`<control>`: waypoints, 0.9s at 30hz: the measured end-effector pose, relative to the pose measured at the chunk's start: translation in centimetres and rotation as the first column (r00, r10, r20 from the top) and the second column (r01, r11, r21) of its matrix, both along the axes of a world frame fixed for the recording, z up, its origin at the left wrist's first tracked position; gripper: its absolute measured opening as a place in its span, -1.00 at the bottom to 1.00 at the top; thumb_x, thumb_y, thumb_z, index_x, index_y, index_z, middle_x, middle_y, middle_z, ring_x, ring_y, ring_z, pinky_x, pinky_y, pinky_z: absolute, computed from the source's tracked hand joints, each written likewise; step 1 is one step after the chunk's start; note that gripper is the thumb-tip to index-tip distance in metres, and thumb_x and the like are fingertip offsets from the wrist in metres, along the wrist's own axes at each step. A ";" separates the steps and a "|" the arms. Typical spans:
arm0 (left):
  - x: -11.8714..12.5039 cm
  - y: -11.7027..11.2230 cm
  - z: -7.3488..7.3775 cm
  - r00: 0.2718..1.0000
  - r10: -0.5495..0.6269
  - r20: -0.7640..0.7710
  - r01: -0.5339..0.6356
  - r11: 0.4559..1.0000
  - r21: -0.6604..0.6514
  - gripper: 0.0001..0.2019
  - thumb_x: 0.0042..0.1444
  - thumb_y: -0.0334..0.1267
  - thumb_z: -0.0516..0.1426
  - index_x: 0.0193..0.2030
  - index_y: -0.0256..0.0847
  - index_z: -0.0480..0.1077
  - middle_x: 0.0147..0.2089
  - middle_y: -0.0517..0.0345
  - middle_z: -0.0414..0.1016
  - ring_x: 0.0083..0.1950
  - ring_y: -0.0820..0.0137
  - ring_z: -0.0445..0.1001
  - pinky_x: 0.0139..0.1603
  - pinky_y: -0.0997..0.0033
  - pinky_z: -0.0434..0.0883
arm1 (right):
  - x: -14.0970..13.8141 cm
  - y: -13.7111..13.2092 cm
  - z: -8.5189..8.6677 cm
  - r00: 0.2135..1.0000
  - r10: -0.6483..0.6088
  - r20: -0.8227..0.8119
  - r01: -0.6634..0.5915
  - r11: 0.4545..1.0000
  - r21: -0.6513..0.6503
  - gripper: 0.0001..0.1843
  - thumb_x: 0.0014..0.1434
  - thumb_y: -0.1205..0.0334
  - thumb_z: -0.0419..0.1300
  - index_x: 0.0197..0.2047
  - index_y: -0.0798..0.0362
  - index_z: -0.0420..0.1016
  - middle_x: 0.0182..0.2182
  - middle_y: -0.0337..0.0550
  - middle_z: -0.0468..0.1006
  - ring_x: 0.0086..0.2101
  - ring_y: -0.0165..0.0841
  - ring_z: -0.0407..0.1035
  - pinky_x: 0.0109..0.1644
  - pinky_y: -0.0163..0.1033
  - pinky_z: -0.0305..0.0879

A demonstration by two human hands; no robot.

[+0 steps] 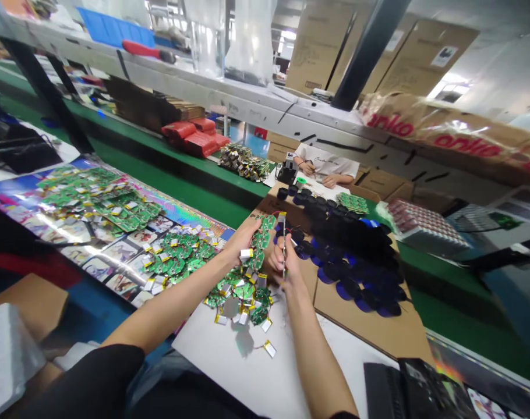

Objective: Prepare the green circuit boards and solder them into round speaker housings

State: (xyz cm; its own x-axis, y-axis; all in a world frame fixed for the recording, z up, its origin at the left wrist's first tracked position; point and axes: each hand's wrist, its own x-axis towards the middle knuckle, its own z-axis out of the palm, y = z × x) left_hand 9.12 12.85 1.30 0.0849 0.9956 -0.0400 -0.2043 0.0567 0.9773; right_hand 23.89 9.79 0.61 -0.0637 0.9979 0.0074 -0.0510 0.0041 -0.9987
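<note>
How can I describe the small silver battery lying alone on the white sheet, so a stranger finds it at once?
On the white sheet, a heap of green circuit boards spreads out. Below the heap, one silver pouch battery lies alone, trailing a thin wire, apart from the others.

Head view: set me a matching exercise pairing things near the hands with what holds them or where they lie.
Things:
1. Left hand
2. Right hand
3. Round black-and-blue discs
4. Loose pouch cell with yellow tabs

Where or what:
A. Lying on the white board
B. Holding a thin metal tool
C. Lying on the cardboard sheet
D. Holding a strip of green circuit boards

Pairs: 1-D, 2-B, 3-C, 4-A
</note>
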 end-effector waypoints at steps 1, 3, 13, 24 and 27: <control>-0.1 0.2 -0.2 1.000 0.011 0.026 -0.011 1.000 -0.009 -0.30 -0.01 0.54 0.19 -0.40 -0.18 0.46 -0.53 0.12 0.49 -0.49 0.32 0.46 -0.39 0.30 0.42 | 0.2 0.2 0.0 0.999 0.017 0.028 -0.017 1.000 -0.012 -0.21 0.13 -0.72 -0.11 -0.39 -0.10 0.25 -0.70 -0.36 0.28 -0.70 -0.38 0.18 -0.64 -0.26 0.14; -0.8 1.0 -0.1 0.995 0.053 0.082 -0.052 0.999 -0.016 -0.32 -0.04 0.51 0.24 -0.36 -0.20 0.50 -0.49 0.11 0.54 -0.45 0.30 0.50 -0.34 0.30 0.44 | 0.7 0.8 0.2 0.994 0.055 0.098 -0.052 0.998 -0.032 -0.23 0.14 -0.69 -0.06 -0.40 -0.08 0.25 -0.66 -0.32 0.36 -0.68 -0.39 0.20 -0.62 -0.27 0.16; -4.7 3.0 -1.2 0.949 0.246 0.199 -0.259 0.965 0.042 -0.36 -0.03 0.44 0.28 -0.42 -0.22 0.46 -0.41 0.14 0.55 -0.30 0.31 0.50 -0.12 0.32 0.42 | 0.0 6.6 2.8 0.807 0.062 0.587 -0.107 0.993 0.042 -0.67 0.09 -0.05 0.42 -0.49 -0.02 0.51 -0.60 -0.27 0.47 -0.39 -0.22 0.46 -0.18 -0.20 0.28; -3.2 1.8 -2.2 0.935 0.294 0.197 -0.310 0.949 0.055 -0.34 0.17 0.45 0.14 -0.31 -0.23 0.50 -0.30 0.09 0.60 -0.15 0.25 0.52 0.02 0.29 0.44 | -4.8 2.8 2.2 0.906 -0.025 0.423 -0.065 0.978 0.198 -0.39 0.36 -0.38 0.04 -0.31 0.00 0.50 -0.36 -0.15 0.60 -0.28 -0.22 0.45 -0.11 -0.17 0.37; -2.8 1.4 -2.6 0.953 0.241 0.183 -0.249 0.968 0.021 -0.31 0.18 0.48 0.11 -0.38 -0.23 0.48 -0.42 0.12 0.54 -0.29 0.30 0.49 -0.14 0.31 0.45 | -5.9 2.3 1.4 0.936 -0.080 0.342 0.001 0.974 0.225 -0.38 0.34 -0.40 0.05 -0.39 0.00 0.44 -0.38 -0.16 0.57 -0.29 -0.24 0.41 -0.11 -0.16 0.35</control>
